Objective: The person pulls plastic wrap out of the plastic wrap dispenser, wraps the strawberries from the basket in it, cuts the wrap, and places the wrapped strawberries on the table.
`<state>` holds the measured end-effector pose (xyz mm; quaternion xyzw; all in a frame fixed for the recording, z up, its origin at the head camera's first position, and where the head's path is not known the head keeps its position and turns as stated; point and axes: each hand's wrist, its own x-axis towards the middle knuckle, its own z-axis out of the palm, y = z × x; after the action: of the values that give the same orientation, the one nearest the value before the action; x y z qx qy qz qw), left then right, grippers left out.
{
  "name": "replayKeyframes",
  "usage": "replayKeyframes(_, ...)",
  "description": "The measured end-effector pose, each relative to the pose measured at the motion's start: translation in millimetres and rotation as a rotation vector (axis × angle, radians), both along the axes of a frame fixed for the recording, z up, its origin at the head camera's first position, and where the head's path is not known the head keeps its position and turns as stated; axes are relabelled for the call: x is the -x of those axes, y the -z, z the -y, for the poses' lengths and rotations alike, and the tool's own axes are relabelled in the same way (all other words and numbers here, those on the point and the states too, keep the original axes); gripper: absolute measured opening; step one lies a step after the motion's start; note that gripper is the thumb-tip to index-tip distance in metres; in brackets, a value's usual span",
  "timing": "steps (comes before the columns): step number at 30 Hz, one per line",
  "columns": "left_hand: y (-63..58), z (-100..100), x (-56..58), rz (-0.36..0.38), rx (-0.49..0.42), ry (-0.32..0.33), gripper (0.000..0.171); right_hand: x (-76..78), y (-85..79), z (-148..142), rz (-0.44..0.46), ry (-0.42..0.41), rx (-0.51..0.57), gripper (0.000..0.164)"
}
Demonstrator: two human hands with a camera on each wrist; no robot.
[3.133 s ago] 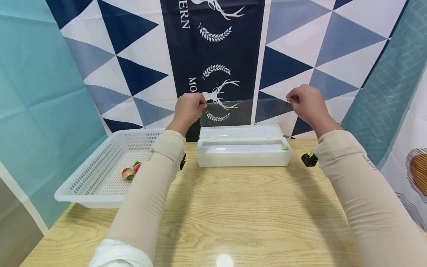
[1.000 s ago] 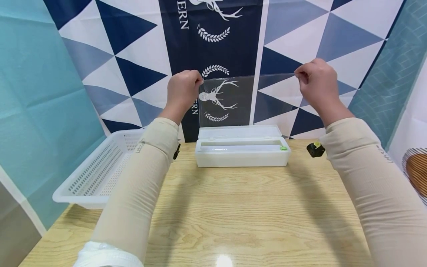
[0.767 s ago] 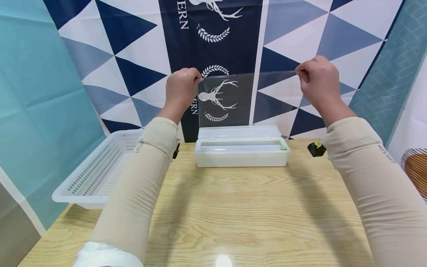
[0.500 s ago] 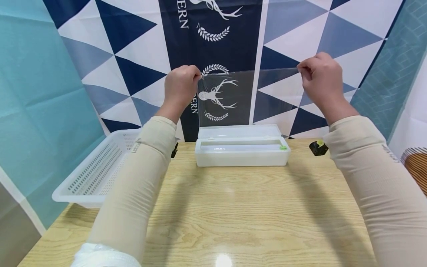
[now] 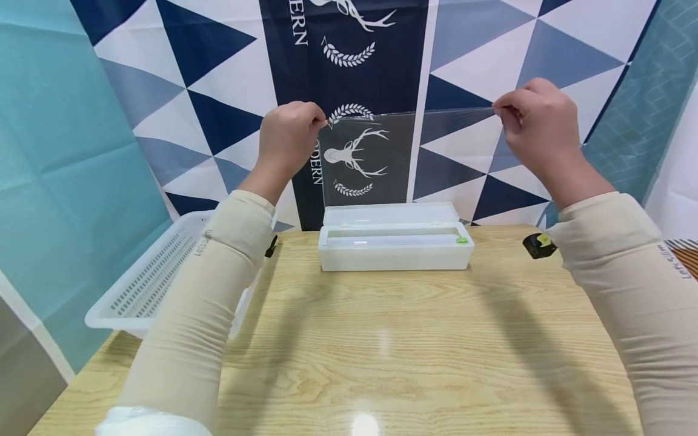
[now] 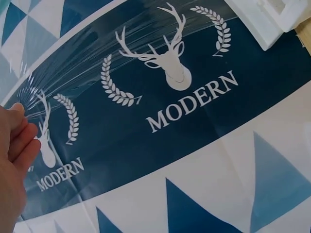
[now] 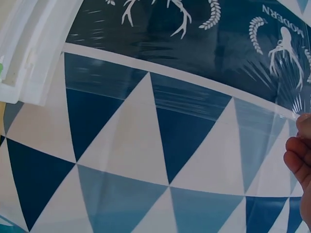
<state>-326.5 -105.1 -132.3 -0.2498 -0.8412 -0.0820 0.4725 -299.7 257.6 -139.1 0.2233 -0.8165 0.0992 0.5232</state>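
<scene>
"What's being held, and where?"

"Clear film (image 5: 395,160), stretched above the white box (image 5: 395,258): the left hand (image 5: 286,136) pinches one upper corner, the right hand (image 5: 545,128) the other."

"Anything in the way?"

"The left sleeve (image 5: 185,321) covers part of the white basket (image 5: 146,269); patterned cloth (image 5: 223,45) shows through the film."

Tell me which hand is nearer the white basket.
Left. In the head view, the left hand is up and to the right of the basket, pinching the clear film; the right hand is much farther right, past the white box.
</scene>
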Motion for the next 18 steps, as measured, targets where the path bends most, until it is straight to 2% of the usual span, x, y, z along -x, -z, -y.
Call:
replayKeyframes(3,0.9,5,-6.0,0.049,0.014,0.029,0.012,-6.0,4.2,-1,-0.004,-0.018,-0.014,0.017)
replayKeyframes(5,2.3,9,-12.3,0.126,0.015,0.060,0.012,-11.7,8.8,-3,-0.011,-0.052,-0.019,0.014)
replayKeyframes(8,5.1,20,-24.1,0.263,-0.006,0.141,0.014,-22.9,14.0,-7,-0.013,-0.114,-0.034,0.011)
replayKeyframes(10,7.9,27,-31.9,0.338,-0.032,0.233,0.018,-31.5,16.2,-9,-0.009,-0.155,-0.038,0.009)
replayKeyframes(13,15.6,37,-42.9,0.398,-0.044,0.407,0.018,-44.5,19.0,-12,0.011,-0.223,-0.065,0.008)
replayKeyframes(15,23.4,42,-49.9,0.429,-0.042,0.508,0.015,-51.6,23.5,-15,0.029,-0.296,-0.084,0.016)
replayKeyframes(18,37.7,49,-61.4,0.478,-0.031,0.602,0.012,-61.6,35.3,-20,0.101,-0.402,-0.108,0.037)
